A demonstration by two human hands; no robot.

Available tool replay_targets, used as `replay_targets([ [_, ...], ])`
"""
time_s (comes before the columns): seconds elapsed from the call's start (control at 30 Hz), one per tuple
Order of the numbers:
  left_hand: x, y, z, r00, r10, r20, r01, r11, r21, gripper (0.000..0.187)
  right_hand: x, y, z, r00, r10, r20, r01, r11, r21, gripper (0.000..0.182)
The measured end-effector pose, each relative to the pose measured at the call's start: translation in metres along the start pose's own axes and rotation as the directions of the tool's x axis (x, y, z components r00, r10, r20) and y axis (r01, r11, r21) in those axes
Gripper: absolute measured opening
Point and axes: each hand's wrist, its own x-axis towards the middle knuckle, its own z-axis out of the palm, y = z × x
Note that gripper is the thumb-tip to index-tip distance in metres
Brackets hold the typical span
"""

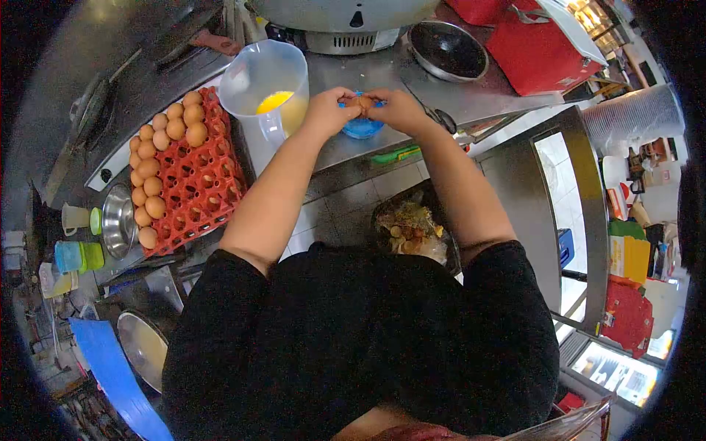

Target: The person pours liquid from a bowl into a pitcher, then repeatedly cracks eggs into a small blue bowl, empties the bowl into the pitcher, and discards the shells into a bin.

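Both hands meet over a small blue bowl (363,129) near the counter's front edge. Between the fingertips of my left hand (331,110) and my right hand (401,112) is a brown egg (362,108), gripped from both sides; whether its shell is cracked I cannot make out. Just left of the hands stands a clear plastic jug (254,73) with yellow egg in it. Farther left, a red egg tray (195,173) holds several brown eggs (149,167) along its left and far sides, while its other pockets hold none.
A black frying pan (447,50) lies at the back right, beside a red box (540,55). A large pot-like appliance (346,18) stands behind the hands. Below the counter is a bin (412,228) with waste. A steel bowl (119,220) sits left of the tray.
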Motion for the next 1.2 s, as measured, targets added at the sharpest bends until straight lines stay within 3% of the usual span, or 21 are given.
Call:
replay_targets([
  [0.1,0.002,-0.005,0.004,1.000,-0.006,-0.012,0.006,1.000,-0.006,0.036,-0.002,-0.012,0.002,0.995,0.079,-0.052,-0.085,0.989,-0.123,0.048],
  [0.4,0.001,-0.009,0.005,1.000,0.024,-0.020,-0.024,1.000,-0.018,0.039,-0.004,0.000,0.005,0.995,-0.010,-0.095,-0.004,0.990,-0.144,0.050],
  [0.5,-0.004,0.003,0.000,0.992,0.122,-0.033,-0.118,0.987,0.105,0.039,-0.010,-0.002,0.002,0.993,-0.078,-0.091,0.064,0.987,-0.150,0.050],
  [0.6,-0.008,0.019,-0.007,0.955,0.288,-0.070,-0.270,0.943,0.193,0.038,-0.006,0.002,0.003,0.924,-0.347,-0.160,0.282,0.902,-0.327,0.049],
  [0.7,-0.012,0.037,-0.014,0.918,0.382,-0.106,-0.350,0.906,0.239,0.036,-0.009,-0.006,-0.007,0.866,-0.461,-0.194,0.344,0.831,-0.438,0.052],
  [0.9,-0.012,0.064,-0.034,0.868,0.468,-0.162,-0.411,0.863,0.294,0.038,-0.017,-0.040,-0.029,0.797,-0.528,-0.294,0.390,0.821,-0.417,0.053],
  [1.0,-0.008,0.058,-0.033,0.883,0.443,-0.155,-0.396,0.881,0.257,0.041,-0.016,-0.032,-0.025,0.851,-0.429,-0.304,0.336,0.888,-0.313,0.045],
  [1.1,-0.010,0.047,-0.019,0.914,0.377,-0.148,-0.337,0.911,0.239,0.043,-0.018,-0.022,-0.008,0.974,0.062,-0.220,-0.045,0.996,0.082,0.042],
  [1.13,-0.011,0.048,-0.015,0.924,0.354,-0.146,-0.315,0.919,0.238,0.044,-0.022,-0.013,-0.004,0.977,0.089,-0.193,-0.024,0.948,0.318,0.043],
  [1.2,-0.018,0.055,-0.004,0.940,0.332,-0.078,-0.313,0.930,0.191,0.045,-0.036,0.002,0.004,0.984,0.127,-0.129,0.006,0.689,0.725,0.044],
])
